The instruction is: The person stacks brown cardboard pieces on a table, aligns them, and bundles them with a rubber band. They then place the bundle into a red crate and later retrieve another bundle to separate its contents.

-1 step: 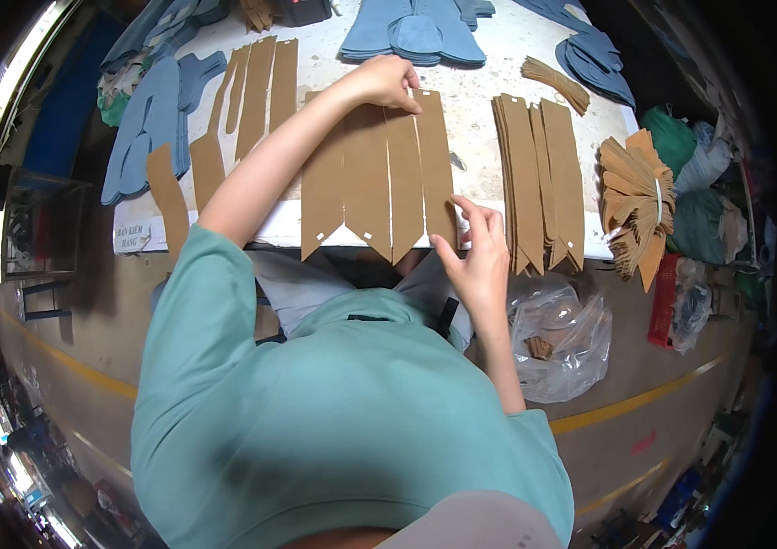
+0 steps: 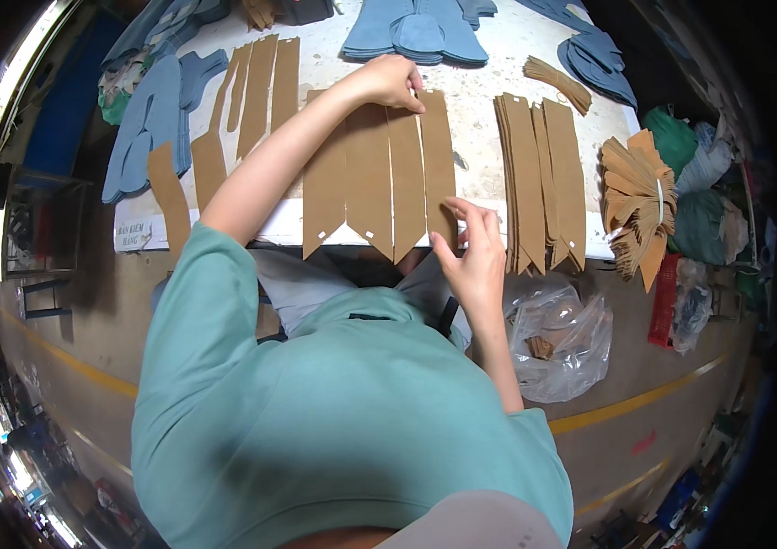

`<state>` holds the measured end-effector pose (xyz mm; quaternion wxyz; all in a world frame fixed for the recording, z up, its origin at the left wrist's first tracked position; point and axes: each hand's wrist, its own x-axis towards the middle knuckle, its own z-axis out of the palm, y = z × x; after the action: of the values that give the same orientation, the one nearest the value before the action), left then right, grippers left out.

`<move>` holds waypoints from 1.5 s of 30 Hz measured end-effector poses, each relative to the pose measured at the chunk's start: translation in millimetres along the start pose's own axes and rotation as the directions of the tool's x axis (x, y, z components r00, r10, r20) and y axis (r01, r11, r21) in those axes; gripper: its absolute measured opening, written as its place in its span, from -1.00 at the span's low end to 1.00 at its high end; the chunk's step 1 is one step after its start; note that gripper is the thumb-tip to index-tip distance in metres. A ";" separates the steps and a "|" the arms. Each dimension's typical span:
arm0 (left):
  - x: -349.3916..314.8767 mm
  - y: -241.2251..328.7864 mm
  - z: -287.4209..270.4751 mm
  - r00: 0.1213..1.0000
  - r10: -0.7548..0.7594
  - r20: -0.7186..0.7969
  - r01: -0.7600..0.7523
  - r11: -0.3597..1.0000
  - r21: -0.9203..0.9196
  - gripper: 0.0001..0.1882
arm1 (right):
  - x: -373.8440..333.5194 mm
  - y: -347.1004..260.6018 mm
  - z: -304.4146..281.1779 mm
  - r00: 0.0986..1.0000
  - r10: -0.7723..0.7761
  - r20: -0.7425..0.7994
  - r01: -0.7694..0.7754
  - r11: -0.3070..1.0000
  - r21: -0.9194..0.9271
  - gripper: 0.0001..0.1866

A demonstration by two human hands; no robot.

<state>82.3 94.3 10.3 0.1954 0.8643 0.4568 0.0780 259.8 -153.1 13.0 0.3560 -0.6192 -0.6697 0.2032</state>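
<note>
Long brown strips point(image 2: 368, 174) of a flat sheet material lie side by side on the white table, their pointed or slanted ends at its near edge. My left hand point(image 2: 393, 82) reaches over them to the far end of the rightmost strip point(image 2: 439, 156). Its thumb and forefinger are closed on that end's left corner; the other fingers are curled. At the same strip's near right edge is my right hand point(image 2: 477, 242), thumb and fingers apart, the forefinger tip touching or nearly touching the edge. Small pale marks show near some strip ends.
Stacked brown strips point(image 2: 524, 183) stand right of my hand, beside a tied brown bundle point(image 2: 642, 201) at the table's edge. Blue cut pieces point(image 2: 416, 32) lie at the back and left. A clear plastic bag point(image 2: 580, 343) is below the table, near a red crate point(image 2: 664, 302).
My right hand's fingertips have shifted slightly left, onto the rightmost strip's edge. My left hand stays at the far end, almost unmoved.
</note>
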 end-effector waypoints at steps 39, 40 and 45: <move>-223.9 36.3 10.8 0.747 -0.527 -0.407 0.171 0.743 -0.647 -0.59 | 55.4 3.1 35.6 0.953 0.220 0.209 -0.299 0.572 0.764 -0.44; -228.3 38.0 19.0 0.743 -0.548 -0.383 0.143 0.690 -0.709 -0.57 | 57.0 2.2 39.0 0.954 0.197 0.225 -0.299 0.610 0.733 -0.44; -230.5 36.0 40.6 0.722 -0.611 -0.325 0.066 0.528 -0.847 -0.57 | 55.6 -6.8 44.9 0.989 -0.026 0.144 -0.017 0.957 0.289 -0.52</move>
<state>-9.2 -123.8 -1.9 0.4141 0.5017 0.5784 0.4922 223.5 -92.4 0.6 0.3930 -0.5425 -0.6585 0.3430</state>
